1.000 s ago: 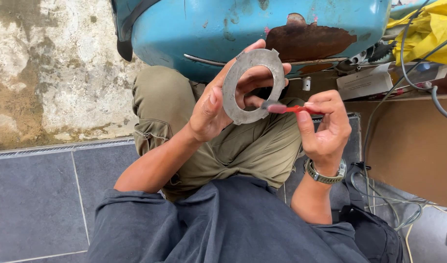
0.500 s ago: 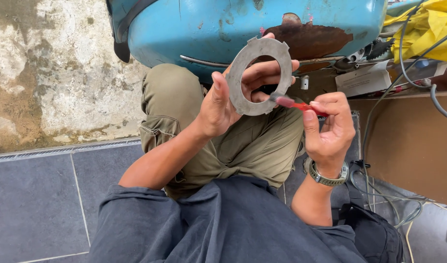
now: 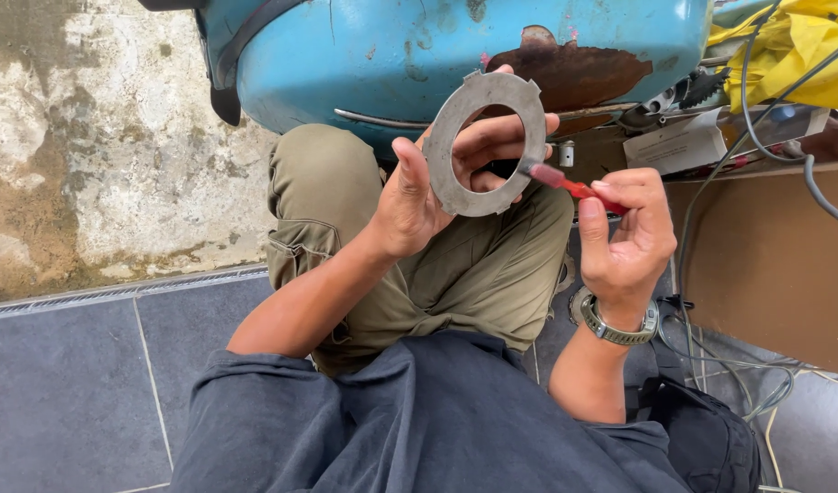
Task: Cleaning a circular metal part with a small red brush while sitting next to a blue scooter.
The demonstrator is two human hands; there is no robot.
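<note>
The grey metal ring plate stands upright, pinched by the left hand: thumb on its near face, fingers behind and through its hole. The right hand grips a red tool whose tip touches the ring's right edge.

Grey metal ring showing dull steel tone; red-handled tool at its 3 o'clock; blue panel wearing brown rust patch at 12; olive trousers at 6.
</note>
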